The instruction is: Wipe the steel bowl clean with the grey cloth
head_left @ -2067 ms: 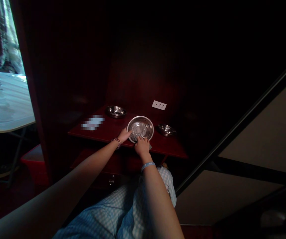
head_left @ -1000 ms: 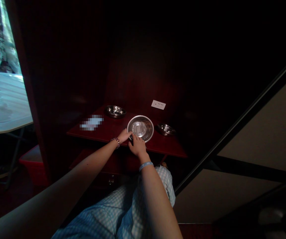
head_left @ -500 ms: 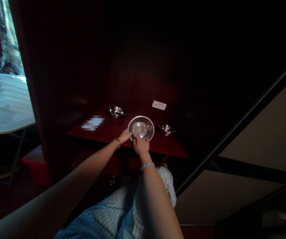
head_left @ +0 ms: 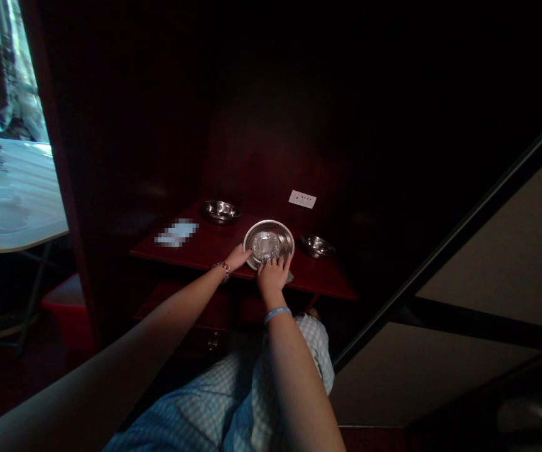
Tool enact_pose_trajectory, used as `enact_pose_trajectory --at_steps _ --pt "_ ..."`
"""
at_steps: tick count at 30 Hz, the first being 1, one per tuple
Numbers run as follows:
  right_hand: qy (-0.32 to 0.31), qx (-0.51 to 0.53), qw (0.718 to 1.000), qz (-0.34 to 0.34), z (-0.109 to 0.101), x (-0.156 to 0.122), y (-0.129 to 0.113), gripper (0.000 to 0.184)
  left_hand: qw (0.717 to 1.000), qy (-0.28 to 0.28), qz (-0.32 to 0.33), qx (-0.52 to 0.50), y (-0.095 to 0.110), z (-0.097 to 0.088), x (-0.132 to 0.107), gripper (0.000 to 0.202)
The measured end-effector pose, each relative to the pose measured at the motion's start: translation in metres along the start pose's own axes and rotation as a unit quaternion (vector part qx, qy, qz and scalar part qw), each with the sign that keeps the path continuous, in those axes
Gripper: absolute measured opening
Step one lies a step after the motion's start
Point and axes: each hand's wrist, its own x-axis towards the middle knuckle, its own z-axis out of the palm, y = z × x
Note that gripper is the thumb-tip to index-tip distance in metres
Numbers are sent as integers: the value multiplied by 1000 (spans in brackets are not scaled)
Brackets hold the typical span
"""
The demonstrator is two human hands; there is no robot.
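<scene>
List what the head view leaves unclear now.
Head view throughout:
Middle steel bowl: near rim partly hidden by the right hand.
Left hand: fingers other than the thumb hidden by the bowl.
Grey item: partly behind the right hand, unidentifiable.
Pale item: pixelated.
White table: cut by left edge.

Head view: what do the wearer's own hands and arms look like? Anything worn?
Left hand: no glove, bracelet of dark reddish beads at the wrist. Right hand: no glove, light blue band at the wrist, any markings too small to read; possibly a ring. Forearms without visible sleeves.
</scene>
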Motion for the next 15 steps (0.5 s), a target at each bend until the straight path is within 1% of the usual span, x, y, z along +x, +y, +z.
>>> enact_pose_trajectory --at_steps 8,15 --pt "-27 68 997 -18 5 -1 0 48 1000 2 1 -2 -5 1 0 33" --pt "-55 89 994 -25 0 -2 -2 53 1000 3 -5 13 -4 0 1 32"
